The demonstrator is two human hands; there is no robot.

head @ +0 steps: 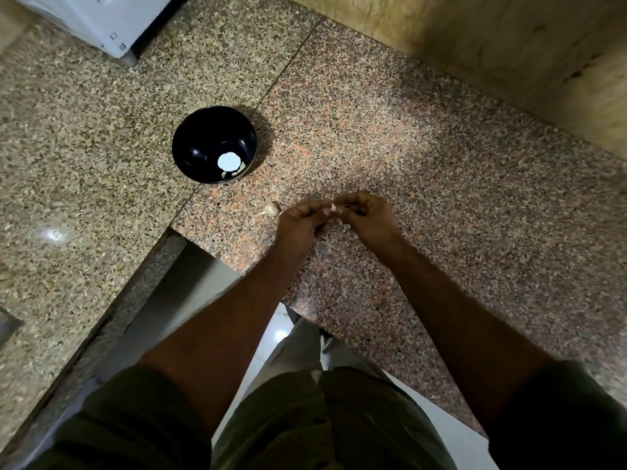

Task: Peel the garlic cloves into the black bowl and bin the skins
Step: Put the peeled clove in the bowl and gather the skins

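Black bowl (213, 144) held some peeled cloves; left hand (302, 222) and right hand (364, 215) pinched a garlic clove (334, 207) mid-peel; another clove (270, 210) waited unpeeled at their 9 o'clock.

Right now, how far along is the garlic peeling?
Done: a few pale peeled cloves lie in the black bowl. In hand: the left hand and right hand pinch one clove between them. Left: one unpeeled clove on the counter; no bin in view.
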